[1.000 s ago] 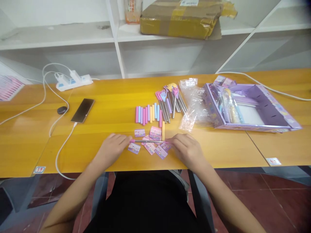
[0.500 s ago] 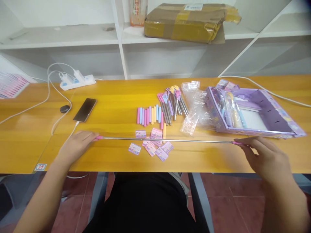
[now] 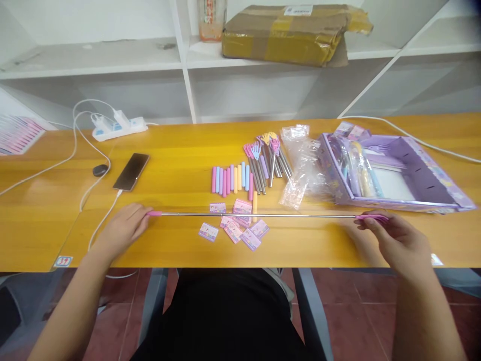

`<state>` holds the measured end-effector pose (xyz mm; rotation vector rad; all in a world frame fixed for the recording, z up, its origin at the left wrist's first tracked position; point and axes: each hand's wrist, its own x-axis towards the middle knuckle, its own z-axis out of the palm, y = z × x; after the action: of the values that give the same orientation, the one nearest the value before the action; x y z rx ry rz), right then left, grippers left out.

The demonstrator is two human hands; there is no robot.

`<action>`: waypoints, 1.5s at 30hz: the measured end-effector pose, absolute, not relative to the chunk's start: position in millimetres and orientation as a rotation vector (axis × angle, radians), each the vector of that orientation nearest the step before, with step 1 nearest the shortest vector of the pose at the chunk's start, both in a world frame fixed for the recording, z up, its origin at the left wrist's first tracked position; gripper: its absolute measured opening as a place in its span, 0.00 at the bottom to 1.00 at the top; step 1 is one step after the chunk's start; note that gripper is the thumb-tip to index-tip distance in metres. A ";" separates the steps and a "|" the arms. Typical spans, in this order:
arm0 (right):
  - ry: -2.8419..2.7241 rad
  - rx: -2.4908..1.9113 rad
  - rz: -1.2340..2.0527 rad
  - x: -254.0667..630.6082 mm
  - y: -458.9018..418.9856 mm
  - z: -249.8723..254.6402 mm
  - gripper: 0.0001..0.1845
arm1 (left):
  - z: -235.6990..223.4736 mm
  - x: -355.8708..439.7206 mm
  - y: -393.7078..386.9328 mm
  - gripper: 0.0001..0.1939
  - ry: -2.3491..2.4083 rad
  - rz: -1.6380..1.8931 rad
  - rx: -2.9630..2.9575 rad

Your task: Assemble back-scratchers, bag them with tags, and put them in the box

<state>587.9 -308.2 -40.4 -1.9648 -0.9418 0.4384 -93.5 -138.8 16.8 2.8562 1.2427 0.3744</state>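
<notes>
A thin telescopic metal rod [image 3: 259, 215] with pink ends is stretched out wide above the front of the yellow table [image 3: 180, 165]. My left hand [image 3: 122, 230] pinches its pink left end. My right hand [image 3: 394, 238] is closed on the pink right end. Under the rod lie several small pink and purple cards [image 3: 235, 228]. Behind them a row of pastel grip sleeves [image 3: 230, 179] lies beside a bundle of collapsed rods with little hand-shaped tips [image 3: 265, 158].
A purple tray box [image 3: 409, 173] with packed items stands at the right, crumpled clear bags [image 3: 300, 160] beside it. A phone [image 3: 131, 171] on a cable, a small black object [image 3: 99, 170] and a power strip [image 3: 118, 126] sit at the left. Shelves with a cardboard box [image 3: 289, 32] stand behind.
One second ago the rod was short, held between my hands near the middle. My hands have pulled apart, left hand leftward and right hand rightward, and the rod is now extended long.
</notes>
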 end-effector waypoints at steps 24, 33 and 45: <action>-1.853 -1.323 0.194 347.5 -252.2 -24.8 0.11 | 4.6 75.5 -169.6 0.07 1.103 0.154 3.074; -2.269 -1.549 0.196 339.1 -248.0 0.2 0.10 | 4.8 73.8 -164.8 0.10 1.343 0.017 3.011; -2.390 -1.521 0.486 332.3 -241.8 16.1 0.15 | 18.1 74.9 -179.2 0.16 1.277 0.234 3.240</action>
<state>332.3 -241.8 16.1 -1.5208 -2.3901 0.4860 74.9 -179.2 18.1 3.2400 1.2771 0.2341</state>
